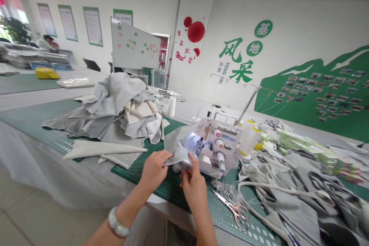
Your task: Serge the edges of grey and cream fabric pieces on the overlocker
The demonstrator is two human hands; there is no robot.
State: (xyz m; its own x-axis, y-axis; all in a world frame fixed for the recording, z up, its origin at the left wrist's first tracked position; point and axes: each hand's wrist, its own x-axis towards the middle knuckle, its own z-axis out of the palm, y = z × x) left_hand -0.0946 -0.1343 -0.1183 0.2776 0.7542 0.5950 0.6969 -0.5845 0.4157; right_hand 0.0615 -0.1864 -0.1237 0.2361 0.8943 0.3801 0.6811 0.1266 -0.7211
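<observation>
A white overlock sewing machine stands on the green cutting mat, its lamp lighting the needle area. A piece of grey fabric lies at the machine's left front, reaching toward the needle. My left hand pinches the fabric's left edge between thumb and fingers. My right hand is at its near right edge, fingers closed on the fabric, with one finger resting on top close to the needle plate. Whether the fabric lies under the presser foot I cannot tell.
A tall heap of grey and cream fabric rises at the left. Scissors with copper-coloured handles lie right of my right hand, beside grey scraps. Thread cones stand behind the machine. A person sits far left.
</observation>
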